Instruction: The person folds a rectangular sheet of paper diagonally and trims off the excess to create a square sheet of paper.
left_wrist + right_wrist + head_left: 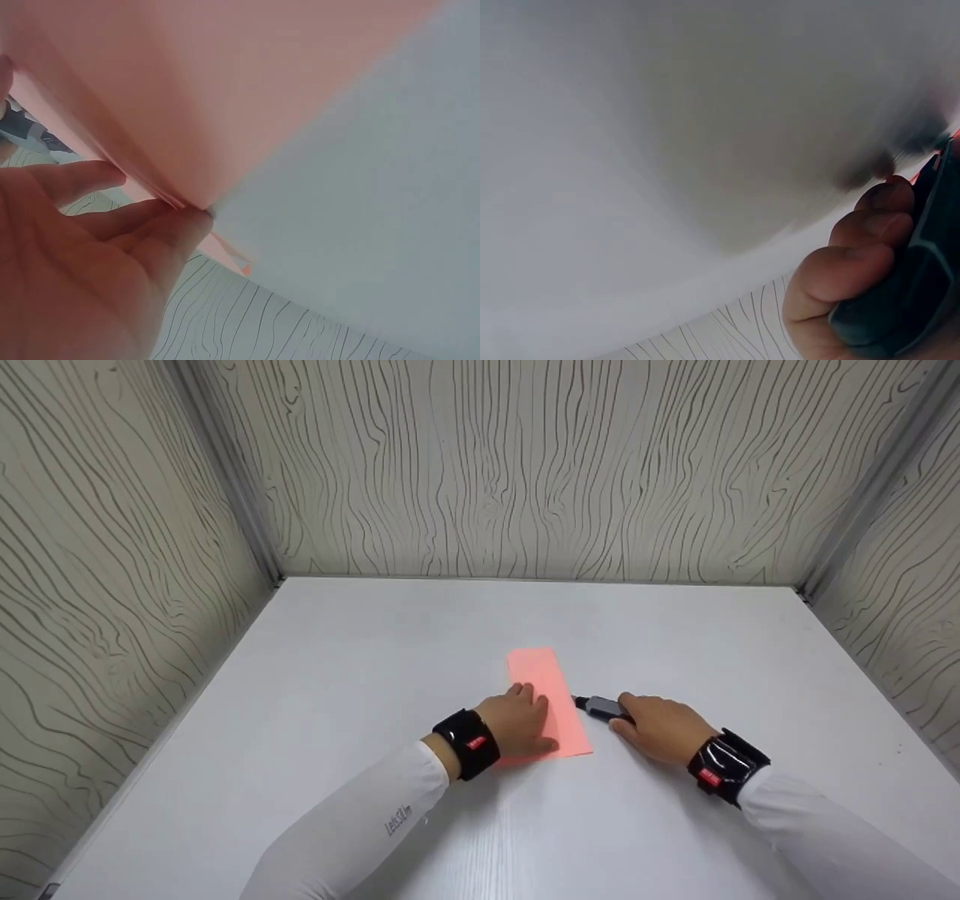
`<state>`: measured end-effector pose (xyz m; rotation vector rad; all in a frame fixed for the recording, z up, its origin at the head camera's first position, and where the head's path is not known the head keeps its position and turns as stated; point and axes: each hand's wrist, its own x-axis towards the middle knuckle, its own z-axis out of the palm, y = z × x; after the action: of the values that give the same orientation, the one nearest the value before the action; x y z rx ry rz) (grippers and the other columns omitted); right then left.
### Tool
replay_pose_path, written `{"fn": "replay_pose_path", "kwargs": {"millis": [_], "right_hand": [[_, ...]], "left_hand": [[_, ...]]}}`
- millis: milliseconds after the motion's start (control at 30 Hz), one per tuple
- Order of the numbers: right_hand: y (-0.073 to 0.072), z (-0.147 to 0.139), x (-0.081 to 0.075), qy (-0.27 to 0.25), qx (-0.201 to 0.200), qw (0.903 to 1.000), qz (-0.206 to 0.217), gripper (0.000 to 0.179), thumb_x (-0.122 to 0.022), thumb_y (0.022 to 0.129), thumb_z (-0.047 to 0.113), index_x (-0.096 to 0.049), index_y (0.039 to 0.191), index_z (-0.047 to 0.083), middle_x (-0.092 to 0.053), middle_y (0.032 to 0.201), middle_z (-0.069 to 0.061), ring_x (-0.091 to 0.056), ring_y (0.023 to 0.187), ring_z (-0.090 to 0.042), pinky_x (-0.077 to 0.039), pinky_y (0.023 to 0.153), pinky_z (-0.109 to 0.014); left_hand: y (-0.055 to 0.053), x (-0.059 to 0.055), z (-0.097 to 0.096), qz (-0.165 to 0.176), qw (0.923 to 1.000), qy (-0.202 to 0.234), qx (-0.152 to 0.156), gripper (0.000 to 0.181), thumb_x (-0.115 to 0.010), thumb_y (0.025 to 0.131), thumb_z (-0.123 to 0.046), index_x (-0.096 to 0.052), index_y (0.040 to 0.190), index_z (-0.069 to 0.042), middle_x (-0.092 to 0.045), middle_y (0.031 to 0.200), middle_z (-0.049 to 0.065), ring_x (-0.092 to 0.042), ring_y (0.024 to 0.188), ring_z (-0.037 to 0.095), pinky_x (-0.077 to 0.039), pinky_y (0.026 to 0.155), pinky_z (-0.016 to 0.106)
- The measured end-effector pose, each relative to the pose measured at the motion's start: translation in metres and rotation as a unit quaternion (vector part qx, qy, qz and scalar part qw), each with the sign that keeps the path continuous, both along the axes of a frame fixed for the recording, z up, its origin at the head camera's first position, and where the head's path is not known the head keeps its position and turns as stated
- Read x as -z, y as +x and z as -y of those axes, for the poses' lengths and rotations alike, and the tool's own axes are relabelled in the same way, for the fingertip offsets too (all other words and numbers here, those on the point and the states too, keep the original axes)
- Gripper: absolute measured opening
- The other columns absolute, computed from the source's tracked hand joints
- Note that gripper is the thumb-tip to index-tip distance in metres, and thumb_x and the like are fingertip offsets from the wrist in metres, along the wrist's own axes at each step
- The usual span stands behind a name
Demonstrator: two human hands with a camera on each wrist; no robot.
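A salmon-pink folded sheet of paper (541, 667) lies on the white table, its long side running away from me. My left hand (517, 724) rests on its left part, fingers spread and pressing down. In the left wrist view, the fingertips of the left hand (97, 255) touch the paper (217, 82) along a creased edge, and layers show there. My right hand (667, 727) grips a grey and black utility knife (604, 708), its tip at the paper's right edge. The right wrist view shows fingers (855, 270) curled round the dark handle (900, 300).
The white table (360, 645) is bounded at the back and sides by panels (480, 472) with a wood-grain line pattern. Grey metal posts (225, 472) stand at the back corners. Black bands (466, 744) circle both wrists, over white sleeves (360, 817).
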<state>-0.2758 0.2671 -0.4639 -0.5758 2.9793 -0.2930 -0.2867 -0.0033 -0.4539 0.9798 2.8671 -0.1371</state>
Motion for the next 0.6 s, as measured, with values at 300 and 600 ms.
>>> {"fn": "replay_pose_path", "kwargs": {"millis": [300,600], "right_hand": [[-0.001,-0.003,0.006,0.002,0.005,0.9999,0.014,0.027,-0.063,0.109,0.034,-0.059,0.110,0.008,-0.056,0.083,-0.005,-0.054,0.076,-0.023,-0.048,0.070,-0.043],[0.014,-0.004,0.001,-0.010,-0.010,0.9999,0.007,0.025,-0.066,0.108,0.034,-0.056,0.101,0.012,-0.049,0.077,-0.002,-0.049,0.072,-0.020,-0.040,0.067,-0.037]], "left_hand": [[-0.001,0.000,0.001,0.014,0.9998,0.011,0.013,0.063,-0.063,0.106,-0.058,-0.065,0.136,-0.003,-0.065,0.131,0.016,-0.063,0.124,0.029,-0.062,0.097,0.040],[-0.008,0.009,0.002,-0.012,0.9987,0.037,0.033,0.051,-0.069,0.102,-0.059,-0.068,0.121,-0.011,-0.065,0.115,0.010,-0.057,0.102,0.022,-0.060,0.079,0.035]]}}
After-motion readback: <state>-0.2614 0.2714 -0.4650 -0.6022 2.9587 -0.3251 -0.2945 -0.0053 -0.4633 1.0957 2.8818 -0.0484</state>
